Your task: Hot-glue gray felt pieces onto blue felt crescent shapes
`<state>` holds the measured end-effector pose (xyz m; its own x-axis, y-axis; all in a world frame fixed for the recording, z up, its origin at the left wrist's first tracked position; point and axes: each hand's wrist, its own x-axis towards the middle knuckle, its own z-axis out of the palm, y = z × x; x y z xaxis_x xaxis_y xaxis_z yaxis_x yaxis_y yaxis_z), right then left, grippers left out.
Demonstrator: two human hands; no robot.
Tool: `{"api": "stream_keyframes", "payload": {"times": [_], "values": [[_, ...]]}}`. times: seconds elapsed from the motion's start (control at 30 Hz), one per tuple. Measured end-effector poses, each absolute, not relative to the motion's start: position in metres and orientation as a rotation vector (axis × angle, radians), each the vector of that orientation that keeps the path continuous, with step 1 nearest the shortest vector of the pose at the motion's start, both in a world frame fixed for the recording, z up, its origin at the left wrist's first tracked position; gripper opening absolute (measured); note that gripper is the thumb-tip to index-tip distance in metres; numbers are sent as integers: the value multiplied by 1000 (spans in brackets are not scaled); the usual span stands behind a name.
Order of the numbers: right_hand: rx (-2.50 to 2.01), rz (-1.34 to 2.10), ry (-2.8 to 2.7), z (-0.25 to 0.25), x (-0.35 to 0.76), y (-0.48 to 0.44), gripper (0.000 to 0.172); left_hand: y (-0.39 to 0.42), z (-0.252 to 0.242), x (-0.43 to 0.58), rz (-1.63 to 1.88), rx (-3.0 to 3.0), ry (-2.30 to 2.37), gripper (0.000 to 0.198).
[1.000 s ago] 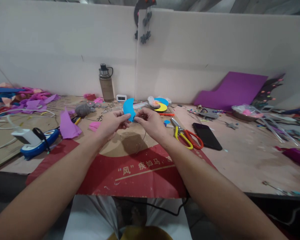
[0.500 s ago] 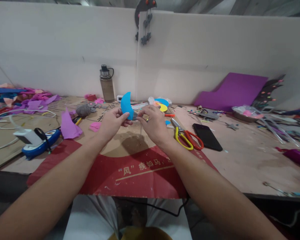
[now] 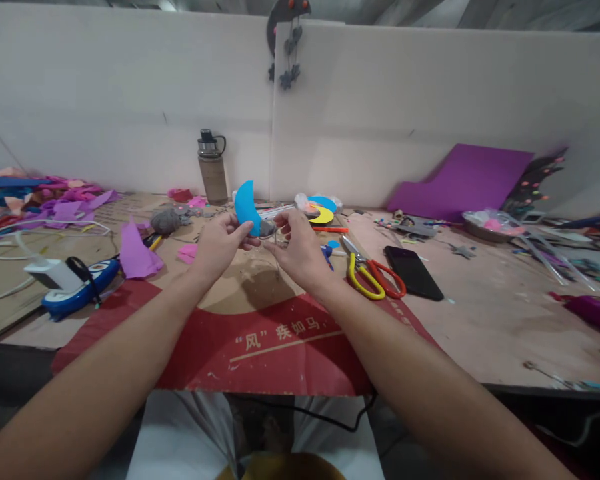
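A bright blue crescent-shaped cutout point(image 3: 247, 208) stands upright between the thumb and fingers of my left hand point(image 3: 224, 241). A small grey piece point(image 3: 267, 229) shows just to the right of the cutout's lower end. Close beside it, my right hand point(image 3: 300, 250) has its thumb and fingers pinched on a thin grey string point(image 3: 278, 265), which hangs below the fingertips. Both hands are above the red and brown board point(image 3: 280, 360) at the table's front.
Scissors point(image 3: 367, 270) with yellow and red handles lie right of my right hand, beside a black phone point(image 3: 414, 272). A bottle point(image 3: 213, 170) stands at the back. Left are a blue power strip point(image 3: 83, 290), a grey yarn ball point(image 3: 165, 220) and pink scraps point(image 3: 139, 250).
My left hand and the blue crescent have shifted slightly left, and the crescent's tilt has changed. My right hand has turned, showing more of the grey piece between the hands.
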<state>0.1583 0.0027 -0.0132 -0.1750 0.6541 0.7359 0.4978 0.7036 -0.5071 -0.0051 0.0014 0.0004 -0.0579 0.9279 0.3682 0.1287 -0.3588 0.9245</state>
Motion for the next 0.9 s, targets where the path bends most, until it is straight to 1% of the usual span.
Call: {"api": "stream_keyframes", "payload": {"times": [0.1,0.17,0.27,0.37,0.5,0.57,0.67,0.73,0.8,0.9], "values": [[-929,160,-1806,-11,159,1,19,-1,4,-5,1502,1528,1178,17],[-936,211,-1787,-10,160,1,12,-4,8,-5,1514,1522,1200,16],[-969,315,-1752,-9,161,0,11,-5,11,-5,1547,1515,1222,15],[-991,317,-1809,-5,161,-2,16,-4,10,-6,1574,1500,1209,16],[-1041,132,-1899,0,166,-1,26,1,6,-10,1597,1489,1193,15],[-1123,16,-1901,0,175,1,28,4,5,-13,1626,1485,1211,15],[-1383,-78,-1816,-13,196,8,22,5,5,-17,1691,1515,1265,18],[-1579,-86,-1789,-27,210,16,22,4,7,-18,1732,1542,1300,20],[-1679,-4,-1840,-41,220,24,27,2,9,-17,1761,1549,1305,20],[-1658,126,-1839,-56,227,33,20,-2,12,-15,1797,1543,1282,20]]}}
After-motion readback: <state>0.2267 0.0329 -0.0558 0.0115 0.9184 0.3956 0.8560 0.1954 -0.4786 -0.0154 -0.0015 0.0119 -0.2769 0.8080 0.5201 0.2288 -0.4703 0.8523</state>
